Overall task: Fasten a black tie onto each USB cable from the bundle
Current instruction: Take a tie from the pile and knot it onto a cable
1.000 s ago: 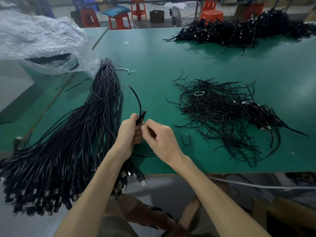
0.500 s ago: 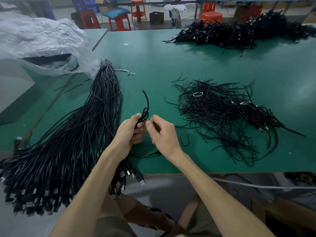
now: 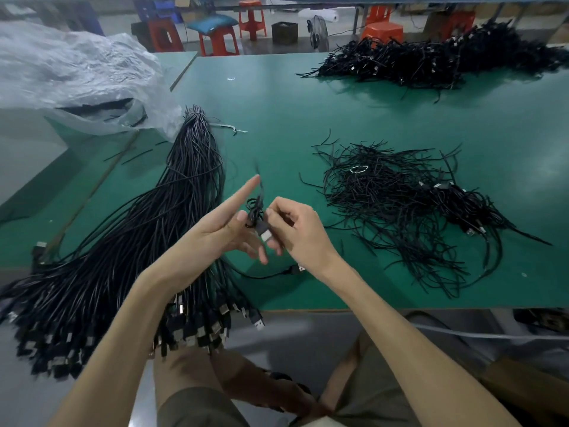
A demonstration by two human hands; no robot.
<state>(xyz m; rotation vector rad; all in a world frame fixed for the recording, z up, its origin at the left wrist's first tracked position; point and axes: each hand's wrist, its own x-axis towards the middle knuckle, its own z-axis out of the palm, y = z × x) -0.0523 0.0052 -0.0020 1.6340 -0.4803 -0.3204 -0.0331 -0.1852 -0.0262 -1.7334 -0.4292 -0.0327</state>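
A thick bundle of black USB cables lies on the left of the green table, its plugs hanging over the front edge. My right hand pinches one USB cable near its silver plug, above the table's middle. A black tie is looped around that cable, one end sticking up. My left hand touches the loop with its thumb, the forefinger stretched out straight. The cable's other plug lies on the table under my right wrist.
A loose heap of black ties spreads to the right of my hands. A pile of cables lies at the far right. A crumpled clear plastic bag sits at the far left. Red stools stand beyond the table.
Both hands have lifted and turned. My left forefinger has stretched out and the hand has loosened. The tie's long free end has become shorter, looped around the cable. The silver plug now shows.
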